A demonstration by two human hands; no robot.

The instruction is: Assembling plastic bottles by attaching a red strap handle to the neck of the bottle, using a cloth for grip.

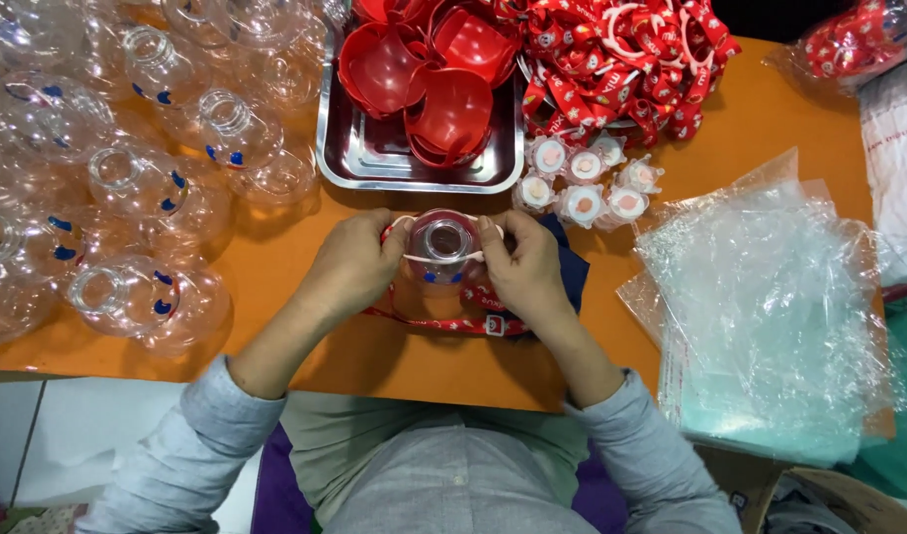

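Note:
My left hand (352, 265) and my right hand (525, 265) grip a small clear plastic bottle (443, 249) from both sides, over the orange table (750, 129). Its open mouth faces up. A white ring of a red strap (443, 321) runs around the bottle's neck under my fingertips. The strap's loose end lies on the table below the bottle, partly over a dark blue cloth (572, 277).
Many clear bottles (137, 178) are heaped at the left. A steel tray (374, 163) holds red plastic cups (443, 99). Red straps (621, 59) are piled behind, several white caps (582, 183) lie in front of them, and clear bags (770, 307) are stacked at the right.

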